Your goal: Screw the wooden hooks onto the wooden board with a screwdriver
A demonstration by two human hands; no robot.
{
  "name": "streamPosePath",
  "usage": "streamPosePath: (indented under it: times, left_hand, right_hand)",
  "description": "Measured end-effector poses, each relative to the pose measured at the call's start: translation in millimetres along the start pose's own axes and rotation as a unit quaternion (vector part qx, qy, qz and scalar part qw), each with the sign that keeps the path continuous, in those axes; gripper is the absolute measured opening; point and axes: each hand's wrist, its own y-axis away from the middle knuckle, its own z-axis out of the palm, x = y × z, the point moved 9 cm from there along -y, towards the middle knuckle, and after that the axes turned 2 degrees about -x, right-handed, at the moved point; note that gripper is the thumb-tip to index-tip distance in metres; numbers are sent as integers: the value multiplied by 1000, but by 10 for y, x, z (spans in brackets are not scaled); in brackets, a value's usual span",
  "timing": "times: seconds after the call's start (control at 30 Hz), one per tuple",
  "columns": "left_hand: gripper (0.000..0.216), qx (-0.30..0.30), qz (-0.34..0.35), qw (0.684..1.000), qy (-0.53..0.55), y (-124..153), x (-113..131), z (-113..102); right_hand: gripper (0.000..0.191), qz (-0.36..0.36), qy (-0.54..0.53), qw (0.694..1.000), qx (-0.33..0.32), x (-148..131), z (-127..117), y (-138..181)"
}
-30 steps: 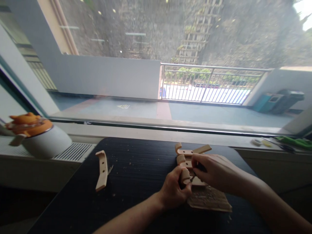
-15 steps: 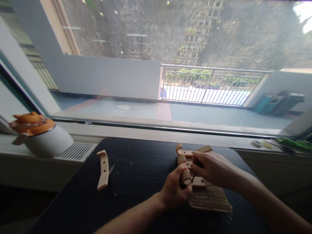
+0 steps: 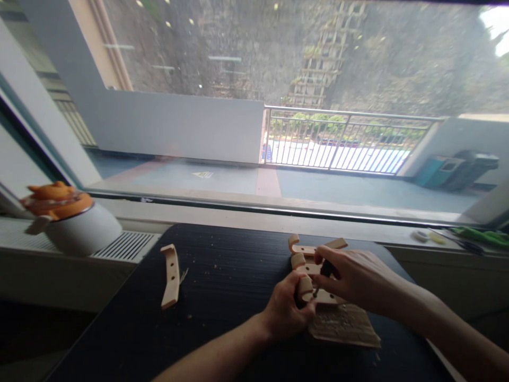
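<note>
My left hand is closed around the curled end of the nearest wooden hook, thumb close to its edge. In my right hand is a screwdriver with a dark handle. Its thin shaft points down at the flat part of that same hook, close to my left thumb. A hole shows farther along the hook's flat part. Two similar hooks, a middle one and a far one, lie in a row beyond it, partly covered by my right hand. Under the nearest hook, a brown board sticks out, with small bits on it.
A loose wooden hook with two holes lies at the left of the dark table, thin screw-like pieces beside it. Crumbs dot the tabletop. Behind stand the window sill and a white pot with an orange top.
My right hand has turned slightly around the screwdriver, so more of the dark handle shows. My left hand keeps its hold on the hook. The whole view has shifted a little.
</note>
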Motion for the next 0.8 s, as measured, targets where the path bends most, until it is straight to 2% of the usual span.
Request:
streamPosePath:
  times: [0.07,0.23,0.6,0.8]
  left_hand:
    - [34,-4,-3,1000,2,0,-5,5]
    - [33,-7,-9,1000,8,0,-37,18]
    - [34,-2,-12,999,30,9,-80,32]
    - [38,-9,10,999,46,-8,-52,45]
  right_hand:
    - [11,-33,-16,999,-19,-48,-32,5]
    - [17,-71,-56,993,-72,-173,-42,-37]
    - [19,6,6,998,-56,-59,-58,-79]
    - [13,-105,115,977,-147,-428,-15,-110]
